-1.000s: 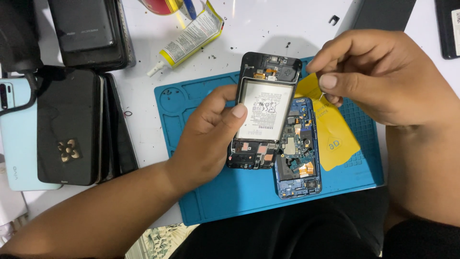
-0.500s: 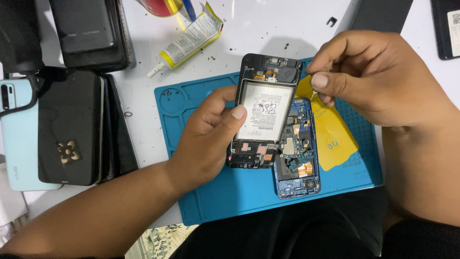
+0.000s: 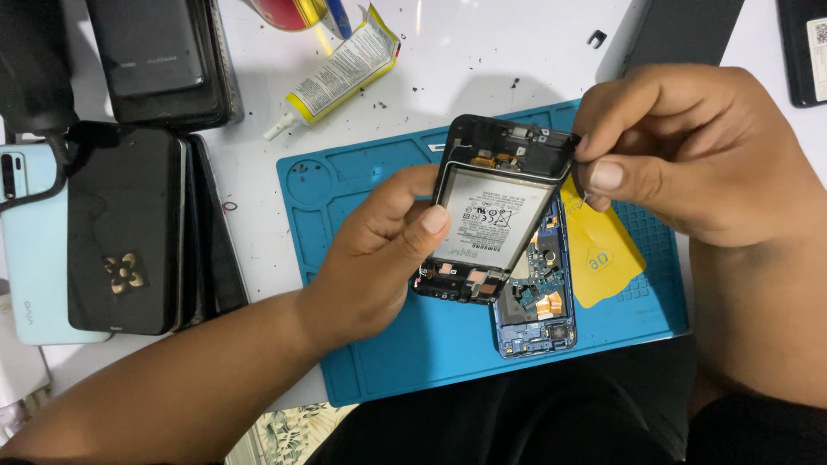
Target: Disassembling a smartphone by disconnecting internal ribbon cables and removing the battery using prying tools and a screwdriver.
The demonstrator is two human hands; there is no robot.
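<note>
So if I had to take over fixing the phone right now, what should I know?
Left hand holds the opened phone frame, battery side up, above the blue mat.
Right hand pinches the frame's top right corner with a yellow pick.
A blue phone part with a circuit board lies on the mat beneath.
Done: the phone's back is already off. Left: the battery is still in.

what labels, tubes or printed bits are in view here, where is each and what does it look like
Battery label: white rectangle with black print, on the opened phone frame held by the left hand and right hand.
Glue tube: top centre of the white table, squeezed flat, white and yellow, tilted.
Yellow card: on the blue mat, right of the blue phone body, with a printed mark.
Sticker: top right corner, white, on a dark device.
</note>
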